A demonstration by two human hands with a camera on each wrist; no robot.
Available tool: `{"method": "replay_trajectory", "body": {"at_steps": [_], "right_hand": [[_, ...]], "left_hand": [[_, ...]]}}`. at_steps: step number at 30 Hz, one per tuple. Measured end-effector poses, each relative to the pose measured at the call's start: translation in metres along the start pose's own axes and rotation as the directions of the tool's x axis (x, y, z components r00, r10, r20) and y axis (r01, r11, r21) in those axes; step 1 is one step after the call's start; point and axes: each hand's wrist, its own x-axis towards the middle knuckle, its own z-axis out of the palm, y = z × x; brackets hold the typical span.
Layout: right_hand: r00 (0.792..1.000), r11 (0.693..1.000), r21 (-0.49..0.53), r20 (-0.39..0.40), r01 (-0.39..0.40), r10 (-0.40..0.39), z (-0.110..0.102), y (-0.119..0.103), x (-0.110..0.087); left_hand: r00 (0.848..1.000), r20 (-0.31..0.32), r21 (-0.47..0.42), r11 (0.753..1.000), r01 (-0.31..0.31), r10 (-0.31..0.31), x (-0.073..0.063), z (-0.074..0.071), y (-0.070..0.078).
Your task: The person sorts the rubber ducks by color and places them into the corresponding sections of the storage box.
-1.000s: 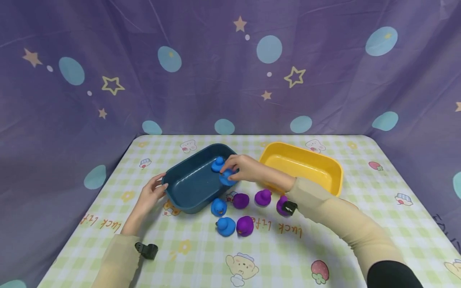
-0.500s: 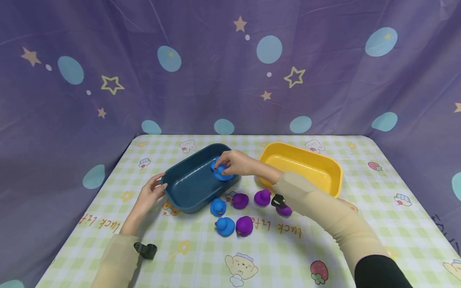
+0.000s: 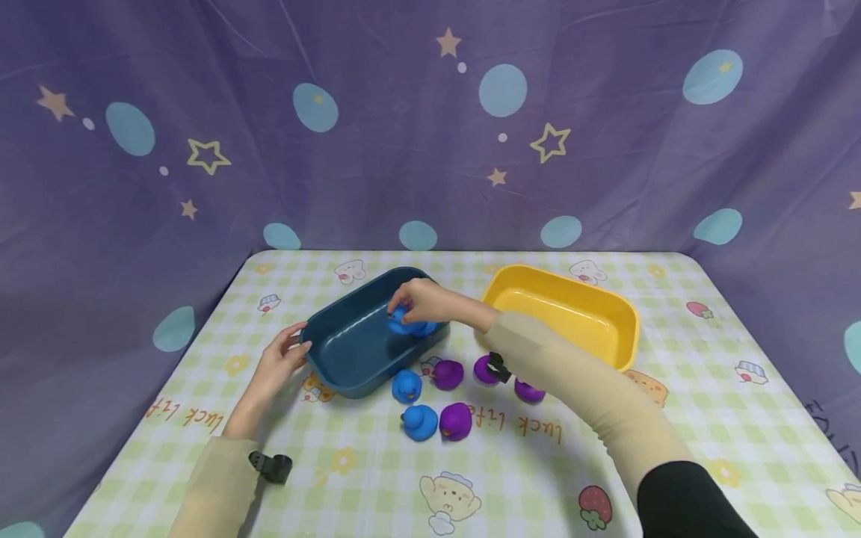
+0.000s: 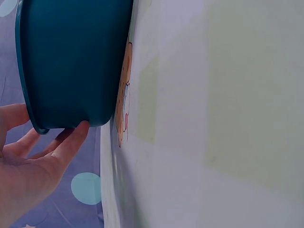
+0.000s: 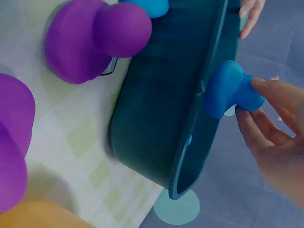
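Note:
A blue rubber duck (image 5: 225, 90) is pinched between the thumb and fingers of my right hand (image 3: 425, 300), over the right end of the dark teal basin (image 3: 356, 336). Part of another blue duck (image 3: 425, 329) shows beside it within the basin, mostly covered. At the basin's left end, my left hand (image 3: 277, 362) holds the rim, its fingertips on the edge and outer wall (image 4: 71, 71). Two more blue ducks, one (image 3: 406, 386) close to the basin's near side and one (image 3: 419, 423) nearer me, sit on the table.
Several purple ducks stand on the checked tablecloth, among them one beside the basin (image 3: 447, 375), one nearer me (image 3: 456, 421) and one under the right sleeve (image 3: 529, 391). A yellow basin (image 3: 622, 351) lies at the right, partly behind the right forearm.
My right hand has moved left and slightly away from me over the teal basin, carrying the blue duck. My left hand stays at the rim.

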Motion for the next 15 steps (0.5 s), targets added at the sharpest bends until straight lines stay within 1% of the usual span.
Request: {"method": "replay_trajectory", "body": {"at_steps": [3,8,11,15], "right_hand": [[0.999,1.0,0.0,0.024,-0.028,0.028,0.002,0.002,0.007],[0.996,0.996,0.056,0.046,-0.074,0.071,0.005,0.005,0.017],[0.996,0.995,0.072,0.054,-0.075,0.071,0.009,0.007,0.023],[0.995,0.995,0.063,0.067,-0.083,0.079,0.015,0.009,0.03]], "left_hand": [[1.0,0.0,0.002,1.0,0.0,0.0,0.0,-0.001,0.001],[1.0,0.001,-0.002,1.0,0.0,0.0,-0.001,-0.001,0.001],[1.0,0.0,-0.006,1.0,0.004,-0.004,-0.001,-0.002,0.001],[1.0,0.001,-0.011,1.0,0.01,-0.01,0.0,-0.002,0.001]]}}
